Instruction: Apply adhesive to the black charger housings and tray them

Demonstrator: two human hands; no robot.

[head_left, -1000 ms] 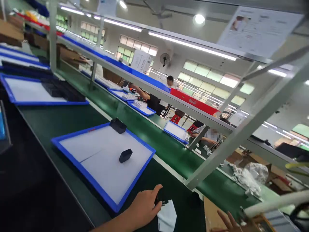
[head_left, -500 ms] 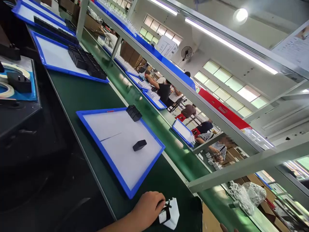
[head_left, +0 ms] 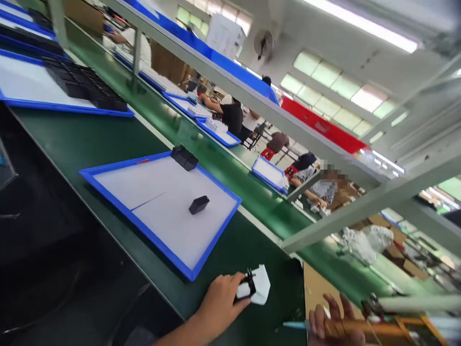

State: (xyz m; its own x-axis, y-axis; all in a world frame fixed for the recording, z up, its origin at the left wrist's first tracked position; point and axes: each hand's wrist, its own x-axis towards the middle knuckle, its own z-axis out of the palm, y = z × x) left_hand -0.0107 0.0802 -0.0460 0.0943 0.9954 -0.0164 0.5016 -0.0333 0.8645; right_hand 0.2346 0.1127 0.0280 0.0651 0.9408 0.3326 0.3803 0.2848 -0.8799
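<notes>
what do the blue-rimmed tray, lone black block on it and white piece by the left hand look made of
Tray: probably smooth plastic, rim bright blue. Block: likely matte plastic, dull and straight-edged. White piece: perhaps matte paper, thin-looking; uncertain.

Factory assembly hall. A long green bench [head_left: 97,139] carries blue-rimmed trays [head_left: 180,230] of repeated black parts [head_left: 199,205]; several workers [head_left: 230,117] occupy the far side, beneath strip lights [head_left: 363,23], a large fan [head_left: 262,44] and high windows [head_left: 342,81].

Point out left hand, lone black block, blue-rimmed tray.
Left hand [head_left: 220,299]: head view, back of hand.
Lone black block [head_left: 198,205]: head view, its side.
Blue-rimmed tray [head_left: 171,222]: head view, bare white surface.
</notes>
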